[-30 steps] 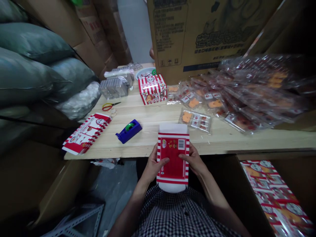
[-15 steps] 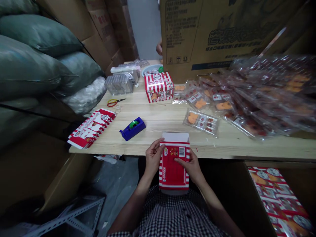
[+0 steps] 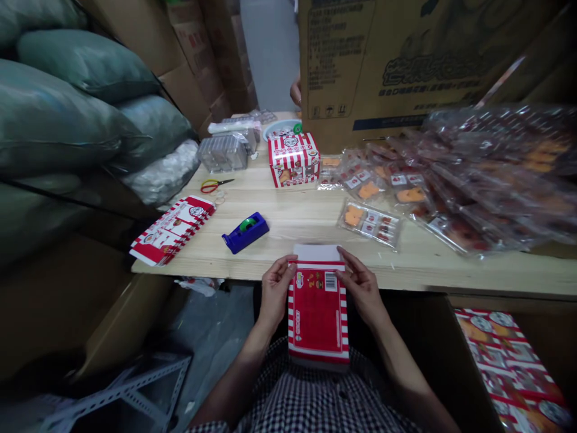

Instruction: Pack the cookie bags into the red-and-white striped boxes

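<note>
Between my two hands, in front of the table edge, is a red-and-white striped carton, its red printed face turned up and a white flap standing out at its far end. My left hand pinches the upper left edge, thumb on top. At the upper right edge, my right hand grips the carton with thumb on the face and fingers reaching the flap. Ahead on the table lie a blue tape dispenser with green tape and a clear pack of orange pieces.
A folded striped carton and scissors lie at the left. An assembled striped box stands farther back. Plastic packs heap at the right before a large cardboard box; another person's hand shows beside it.
My right hand has shifted up along the carton's right edge, its fingers now at the flap. The carton has come slightly nearer my body. My left hand keeps its hold.
</note>
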Demonstrator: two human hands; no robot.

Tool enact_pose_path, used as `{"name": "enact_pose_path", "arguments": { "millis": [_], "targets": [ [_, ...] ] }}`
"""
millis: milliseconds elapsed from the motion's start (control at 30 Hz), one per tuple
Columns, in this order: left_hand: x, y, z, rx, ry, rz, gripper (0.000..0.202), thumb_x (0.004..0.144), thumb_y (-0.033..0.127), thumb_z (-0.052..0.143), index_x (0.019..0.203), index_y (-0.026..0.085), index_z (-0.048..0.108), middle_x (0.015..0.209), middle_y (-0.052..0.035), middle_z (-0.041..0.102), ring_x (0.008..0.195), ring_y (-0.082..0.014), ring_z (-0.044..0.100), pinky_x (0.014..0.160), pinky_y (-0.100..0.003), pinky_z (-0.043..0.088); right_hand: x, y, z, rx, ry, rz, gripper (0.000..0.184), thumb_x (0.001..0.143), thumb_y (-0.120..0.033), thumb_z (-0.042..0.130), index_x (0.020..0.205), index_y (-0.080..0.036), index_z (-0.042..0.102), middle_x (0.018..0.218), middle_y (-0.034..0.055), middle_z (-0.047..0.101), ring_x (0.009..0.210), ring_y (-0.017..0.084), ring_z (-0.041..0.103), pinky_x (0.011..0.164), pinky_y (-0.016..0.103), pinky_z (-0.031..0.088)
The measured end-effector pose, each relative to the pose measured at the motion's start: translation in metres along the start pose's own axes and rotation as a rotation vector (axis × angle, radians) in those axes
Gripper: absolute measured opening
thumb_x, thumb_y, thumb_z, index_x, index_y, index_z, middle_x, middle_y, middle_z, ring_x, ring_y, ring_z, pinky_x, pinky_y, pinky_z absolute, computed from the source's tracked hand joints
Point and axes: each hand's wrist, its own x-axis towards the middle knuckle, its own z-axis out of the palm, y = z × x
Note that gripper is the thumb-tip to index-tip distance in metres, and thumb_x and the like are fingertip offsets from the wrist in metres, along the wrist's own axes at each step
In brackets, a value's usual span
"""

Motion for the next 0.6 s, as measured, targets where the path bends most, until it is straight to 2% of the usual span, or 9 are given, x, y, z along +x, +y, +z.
{"name": "enact_pose_path", "arguments": {
  "millis": [100,200,300,433,600],
  "targets": [
    [-0.006,-0.006,-0.009,-0.004,0.007,-0.030,0.033,0.082,0.036,0.074,0.110,0.020,0.070,0.080,-0.0007,0.071,0.070,-0.0123,0.064,0.070,-0.023,0.050,-0.007,0.009,0.001,0.037,0.008,-0.028,0.052,0.079,-0.029,0.079,0.127,-0.034,0.059,0.126,0.0039,0.068,0.109,0.024,0.067,0.094,0.039,0.055],
    [-0.008,-0.014,-0.014,-0.022,0.063,-0.031,0.033,0.081,0.037,0.074,0.110,0.020,0.069,0.084,-0.0007,0.071,0.072,-0.0123,0.064,0.072,-0.023,0.050,-0.011,0.018,0.005,0.035,-0.016,0.021,0.041,0.083,-0.032,0.077,0.122,-0.033,0.064,0.125,0.0036,0.069,0.111,0.023,0.065,0.099,0.038,0.050],
    [-0.004,-0.016,-0.010,-0.047,0.087,-0.025,0.033,0.082,0.038,0.073,0.110,0.021,0.067,0.090,-0.0022,0.071,0.076,-0.0135,0.065,0.074,-0.025,0.050,-0.003,0.018,0.003,-0.001,-0.027,0.086,0.037,0.085,-0.039,0.073,0.121,-0.031,0.067,0.114,0.0039,0.073,0.104,0.024,0.067,0.094,0.038,0.051],
    [0.005,-0.008,-0.008,0.034,-0.013,-0.023,0.028,0.084,0.037,0.072,0.104,0.018,0.068,0.083,-0.0008,0.068,0.071,-0.0111,0.060,0.070,-0.022,0.047,0.014,0.005,-0.009,-0.072,-0.053,0.142,0.032,0.083,-0.044,0.073,0.110,-0.027,0.073,0.092,0.0029,0.075,0.084,0.021,0.068,0.078,0.032,0.052],
    [-0.002,-0.002,-0.024,0.201,-0.126,-0.009,0.020,0.087,0.036,0.068,0.089,0.016,0.067,0.081,-0.0001,0.063,0.073,-0.0113,0.055,0.071,-0.021,0.043,0.011,0.001,-0.016,-0.128,-0.160,0.178,0.024,0.085,-0.042,0.073,0.101,-0.025,0.075,0.090,0.0006,0.073,0.080,0.016,0.065,0.075,0.026,0.048]
  ]
}}
